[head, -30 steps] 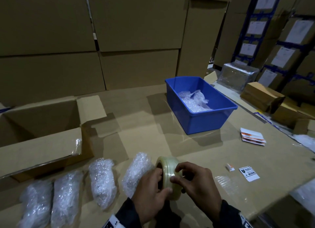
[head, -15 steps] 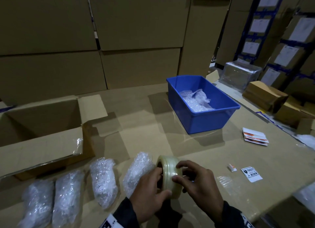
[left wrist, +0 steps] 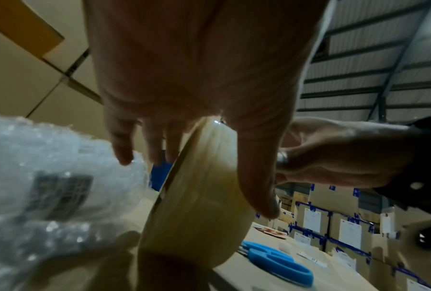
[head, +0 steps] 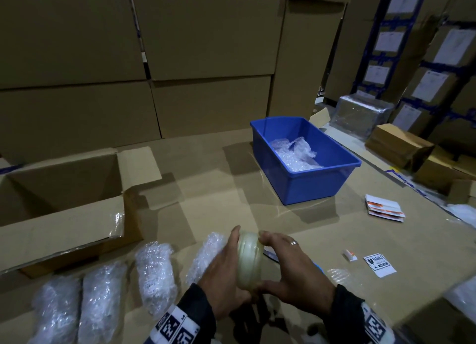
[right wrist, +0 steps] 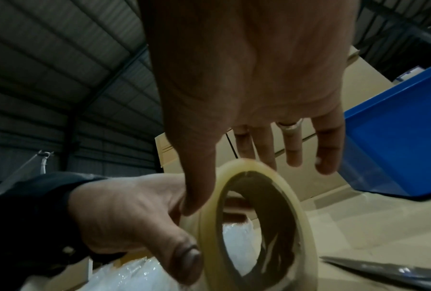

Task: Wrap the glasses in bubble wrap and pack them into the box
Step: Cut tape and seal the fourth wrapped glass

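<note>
Presently, grip: left hand (head: 223, 279) and right hand (head: 293, 271) both clasp the yellowish clear tape roll (head: 249, 260).
Handling: four bubble-wrapped glass bundles (head: 154, 279) on the worktop look fragile and slippery; hold each round its middle.

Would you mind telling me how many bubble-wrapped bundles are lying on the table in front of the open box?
4, in a row along the near edge: far left, next, third, and one partly behind the left hand.

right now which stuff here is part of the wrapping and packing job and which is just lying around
For the job:
- four wrapped bundles
- open cardboard box
- tape roll, held between left hand and right hand
- bubble wrap in blue bin
- blue scissors

Lying about:
- fragile sticker
- label stack
- stacked cartons
</note>
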Demonstrator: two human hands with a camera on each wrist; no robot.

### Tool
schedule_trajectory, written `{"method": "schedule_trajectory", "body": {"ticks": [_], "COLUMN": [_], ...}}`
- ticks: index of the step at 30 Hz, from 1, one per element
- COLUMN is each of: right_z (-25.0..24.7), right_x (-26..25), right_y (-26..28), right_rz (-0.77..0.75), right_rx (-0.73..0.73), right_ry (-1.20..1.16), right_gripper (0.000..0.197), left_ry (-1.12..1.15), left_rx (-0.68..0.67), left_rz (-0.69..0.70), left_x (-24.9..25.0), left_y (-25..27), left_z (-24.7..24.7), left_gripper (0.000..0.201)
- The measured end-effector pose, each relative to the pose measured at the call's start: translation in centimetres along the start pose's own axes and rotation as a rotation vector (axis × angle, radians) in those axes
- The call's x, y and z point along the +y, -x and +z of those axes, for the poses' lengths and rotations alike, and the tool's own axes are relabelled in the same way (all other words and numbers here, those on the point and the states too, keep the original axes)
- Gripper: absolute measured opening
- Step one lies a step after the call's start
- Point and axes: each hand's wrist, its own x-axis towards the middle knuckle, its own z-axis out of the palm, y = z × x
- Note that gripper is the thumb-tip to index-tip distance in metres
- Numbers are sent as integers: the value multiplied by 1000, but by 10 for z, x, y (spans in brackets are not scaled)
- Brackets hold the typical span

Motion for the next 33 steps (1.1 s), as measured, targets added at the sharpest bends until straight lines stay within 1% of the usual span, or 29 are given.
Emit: {"method": "schedule_trajectory", "body": {"ticks": [2,6,7,8,10,11,12,13,14,15,16,17,18,19,20,21,23,24,26,28,30,31,32,33], "right_z": [-3,-8,-9,-11,-18,-21,-23,-24,-25,-24,-23,-21,-17,-13,-7,-2,3,2,-5,-14,-21,-24,-27,-29], "right_x": [-1,0,2,5,13,17,20,24,29,32,34,35,35,33,32,30,24,19,11,4,0,-1,-2,-3], "right_y": [-7,-18,-19,-19,-16,-14,-12,-10,-6,-3,1,5,9,13,17,20,25,28,30,32,31,29,26,24], "right_rz": [23,91,102,114,153,172,191,210,237,264,290,313,333,353,376,401,431,437,434,400,372,378,387,406], "right_rx": [3,-24,-19,-11,-42,-79,-120,-147,-151,-135,-114,-95,-74,-48,-5,45,145,175,205,203,224,243,264,276], "right_ry": [-12,3,12,16,-9,-31,-56,-91,-143,-210,-295,-384,-467,-536,-588,-628,-725,-782,-880,-951,-1017,-1052,-1082,-1104], "right_gripper": [85,76,77,82,104,117,124,124,120,113,105,98,92,87,84,83,82,81,76,73,77,80,78,70], "left_ry": [60,199,213,217,265,312,364,418,477,537,608,694,793,891,968,1026,1039,1017,996,1017,1025,1024,1022,1016], "left_rx": [-25,51,78,107,171,203,217,206,165,112,65,31,1,-25,-42,-55,-48,-14,90,166,154,163,160,146], "left_rz": [-38,4,-5,-10,-39,-73,-127,-198,-272,-327,-356,-366,-348,-322,-294,-267,-233,-216,-185,-160,-148,-118,-99,-86], "left_x": [1,4,3,5,6,7,5,4,2,1,0,-2,-3,-4,-3,-3,1,3,8,15,20,22,22,26], "left_y": [2,9,11,12,14,14,13,12,8,5,2,-1,-4,-6,-7,-6,-4,-3,-2,-2,-1,0,1,4], "left_z": [1,5,5,5,5,5,8,9,12,14,15,18,21,24,26,27,27,26,19,11,5,3,2,-2], "left_gripper": [115,81,73,64,50,50,58,72,85,94,98,97,94,84,75,72,79,83,90,91,94,97,98,95]}}
